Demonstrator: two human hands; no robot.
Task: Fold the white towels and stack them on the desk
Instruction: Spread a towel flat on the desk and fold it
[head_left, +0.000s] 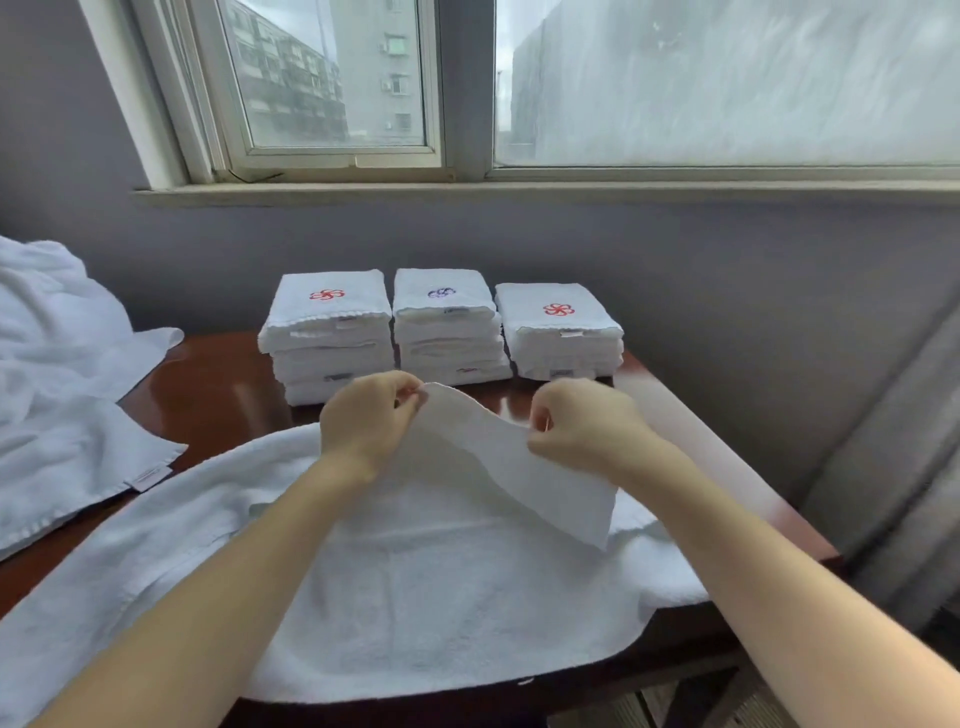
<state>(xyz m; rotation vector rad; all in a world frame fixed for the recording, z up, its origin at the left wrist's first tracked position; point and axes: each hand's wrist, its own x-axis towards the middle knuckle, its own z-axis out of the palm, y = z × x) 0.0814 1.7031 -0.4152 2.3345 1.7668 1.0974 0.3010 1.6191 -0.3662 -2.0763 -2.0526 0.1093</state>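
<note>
Indoors, glossy brown desk (218, 384) below window (332, 78).

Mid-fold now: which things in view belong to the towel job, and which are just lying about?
Job: left hand and right hand, both pinching the towel; left stack, middle stack and right stack of folded towels; unfolded towels at left; desk.
Lying about: window; curtain at right.
</note>
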